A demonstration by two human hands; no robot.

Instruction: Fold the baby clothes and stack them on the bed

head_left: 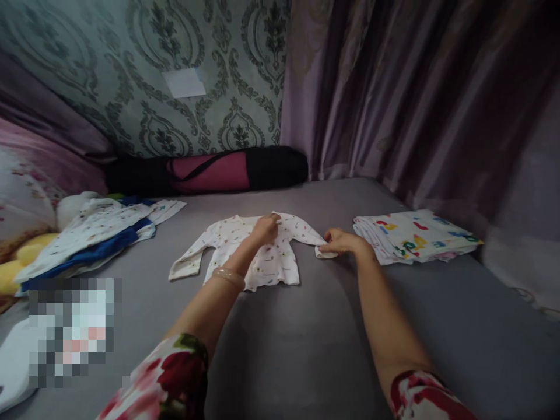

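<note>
A small white baby shirt [273,265] with a scattered print lies spread on the grey bed sheet, its sleeves reaching out to both sides. My left hand [266,228] is on the shirt's upper part by the right shoulder, its fingers closed on the cloth there. A bangle [228,278] circles that wrist, and the forearm covers part of the shirt front. At the end of the right-hand sleeve, my right hand [343,240] pinches the cuff [326,253] between thumb and fingers.
Folded clothes with colourful shapes [422,233] are stacked to the right. Loose white and blue clothes [94,239] are heaped at left, beside yellow plush [32,251]. A long black and maroon bag [214,171] lies along the wall; purple curtains [350,87] hang at right.
</note>
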